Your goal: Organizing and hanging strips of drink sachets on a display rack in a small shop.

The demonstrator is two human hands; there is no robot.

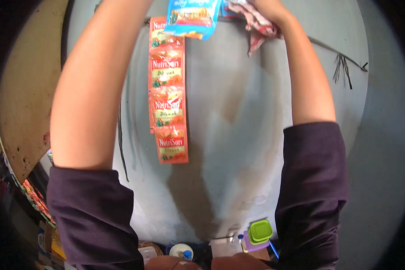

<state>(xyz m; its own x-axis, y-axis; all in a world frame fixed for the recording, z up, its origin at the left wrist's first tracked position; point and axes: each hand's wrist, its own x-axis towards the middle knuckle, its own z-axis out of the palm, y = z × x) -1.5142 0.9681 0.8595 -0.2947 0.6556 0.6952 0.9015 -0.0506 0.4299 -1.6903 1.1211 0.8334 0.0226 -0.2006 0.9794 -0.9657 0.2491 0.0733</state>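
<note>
My left forearm reaches up past the top edge, and the left hand itself is out of view. At the top right, my right hand (268, 7) is partly cut off by the frame edge. It grips a crumpled red-and-white cloth (256, 23), whose end hangs down. Just left of the cloth, a blue drink-powder sachet (193, 18) hangs in front of the strip beside it. That strip of orange-red NutriSari sachets (168, 108) hangs straight down against the grey wall (236, 152). Part of another blue packet (226, 10) shows behind the cloth.
A thin line (324, 45) with tied black strands (342, 67) runs along the wall. A wooden board (27, 84) stands at left. Low down are a white bowl (175, 250), a green plastic container (261, 231) on a purple one (253, 244), and a blue-capped bottle (239, 239).
</note>
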